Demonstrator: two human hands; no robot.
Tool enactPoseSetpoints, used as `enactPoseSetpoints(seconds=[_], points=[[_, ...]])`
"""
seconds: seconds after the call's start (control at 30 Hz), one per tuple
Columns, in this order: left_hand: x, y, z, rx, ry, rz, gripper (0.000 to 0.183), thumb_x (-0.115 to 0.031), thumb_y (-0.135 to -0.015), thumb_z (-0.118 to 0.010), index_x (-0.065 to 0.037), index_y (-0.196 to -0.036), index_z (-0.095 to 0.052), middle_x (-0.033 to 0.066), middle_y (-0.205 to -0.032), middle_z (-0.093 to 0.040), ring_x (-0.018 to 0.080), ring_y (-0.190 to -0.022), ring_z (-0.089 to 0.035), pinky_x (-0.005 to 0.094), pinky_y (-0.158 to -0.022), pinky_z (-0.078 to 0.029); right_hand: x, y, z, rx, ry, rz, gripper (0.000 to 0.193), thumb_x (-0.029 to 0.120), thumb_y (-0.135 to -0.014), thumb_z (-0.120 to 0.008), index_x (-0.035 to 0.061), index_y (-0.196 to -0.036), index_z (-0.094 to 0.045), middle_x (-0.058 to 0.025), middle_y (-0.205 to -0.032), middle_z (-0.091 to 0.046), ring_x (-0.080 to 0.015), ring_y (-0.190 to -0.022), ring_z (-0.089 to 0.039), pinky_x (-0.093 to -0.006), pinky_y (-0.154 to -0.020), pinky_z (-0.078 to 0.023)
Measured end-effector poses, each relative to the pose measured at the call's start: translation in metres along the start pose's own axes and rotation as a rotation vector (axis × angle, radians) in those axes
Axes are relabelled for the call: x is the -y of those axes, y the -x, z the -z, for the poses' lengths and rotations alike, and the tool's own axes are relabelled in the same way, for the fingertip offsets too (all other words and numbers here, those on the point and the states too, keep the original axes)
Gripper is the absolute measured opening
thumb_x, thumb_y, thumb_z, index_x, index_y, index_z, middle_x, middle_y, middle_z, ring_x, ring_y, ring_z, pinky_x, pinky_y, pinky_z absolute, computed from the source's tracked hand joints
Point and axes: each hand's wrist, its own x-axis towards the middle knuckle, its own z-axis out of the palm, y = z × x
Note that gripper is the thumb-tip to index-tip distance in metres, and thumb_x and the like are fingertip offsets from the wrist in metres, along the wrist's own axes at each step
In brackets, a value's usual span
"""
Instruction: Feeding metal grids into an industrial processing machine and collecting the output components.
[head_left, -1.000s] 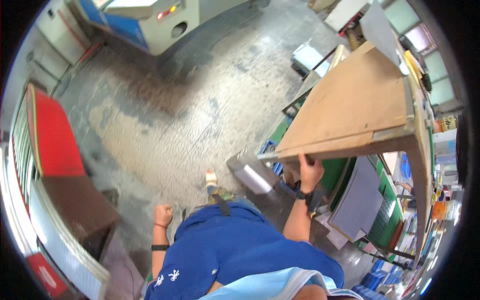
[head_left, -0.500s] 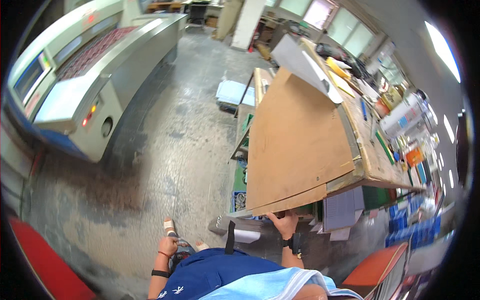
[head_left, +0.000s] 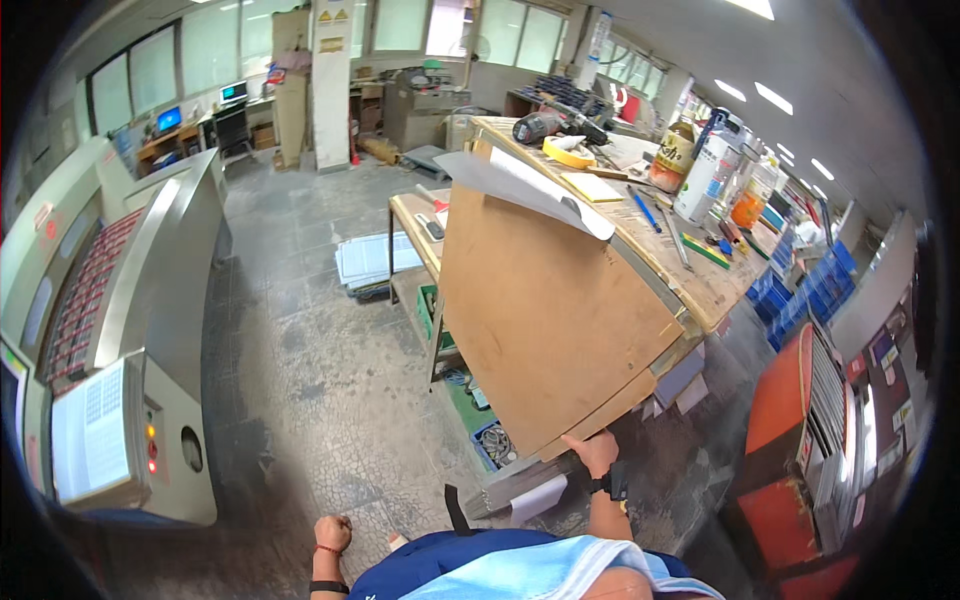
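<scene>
My right hand point(head_left: 595, 452) is at the near lower edge of a large brown board point(head_left: 550, 310), thumb on top and the other fingers hidden under the edge. The board slants along the side of a wooden workbench point(head_left: 720, 285), with a second brown layer showing beneath its near edge. A white paper sheet point(head_left: 530, 190) with a curled edge lies over the board's far end. Low at my left side, my left hand point(head_left: 333, 533) is closed in a loose fist, apart from everything, and nothing shows in it.
Bottles point(head_left: 708, 175), a power drill point(head_left: 540, 125), yellow tape point(head_left: 568, 152) and pens lie on the bench. To the left stands a large machine point(head_left: 165, 270) with lit buttons. Red equipment point(head_left: 780, 400) is at right, blue crates point(head_left: 825, 285) behind it. A lower table point(head_left: 415, 215) adjoins the bench.
The view has tilted up and turned, showing more of the windows and room. My right hand stays at the board's edge. My left hand hangs lower in the picture, still closed.
</scene>
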Motion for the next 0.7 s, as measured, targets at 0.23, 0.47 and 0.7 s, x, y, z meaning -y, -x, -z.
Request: enactPoseSetpoints(seconds=[0.23, 0.47, 0.7], points=[[0.024, -0.053, -0.014, 0.269, 0.016, 0.059, 0.015, -0.017, -0.068, -0.053, -0.014, -0.066, -0.068, 0.0171, -0.066, -0.060, 0.0357, -0.066, -0.059, 0.0424, -0.063, -0.049, 0.014, -0.001, 0.010, 0.111, 0.035, -0.140, 0.056, 0.048, -0.057, -0.072, 0.0102, -0.097, -0.064, -0.0144, -0.092, -0.064, -0.0325, -0.087, -0.060, -0.0393, -0.070, -0.048], [0.010, -0.108, -0.036, 0.496, -0.020, -0.110, 0.016, -0.020, -0.070, -0.054, -0.013, -0.067, -0.067, 0.0173, -0.066, -0.060, 0.0365, -0.066, -0.059, 0.0428, -0.062, -0.049, 0.006, -0.004, 0.005, 0.161, -0.019, -0.126, 0.057, 0.045, -0.057, -0.072, 0.0125, -0.102, -0.062, -0.0120, -0.099, -0.063, -0.0302, -0.093, -0.058, -0.0370, -0.074, -0.048], [0.027, -0.168, -0.057, 0.295, 0.109, -0.333, 0.016, -0.015, -0.068, -0.051, -0.012, -0.063, -0.066, 0.0173, -0.064, -0.059, 0.0361, -0.063, -0.059, 0.0417, -0.058, -0.049, 0.012, -0.006, 0.012, 0.139, -0.054, -0.065, 0.066, 0.039, -0.055, -0.075, 0.0103, -0.111, -0.056, -0.0122, -0.110, -0.059, -0.0290, -0.102, -0.054, -0.0352, -0.082, -0.044]])
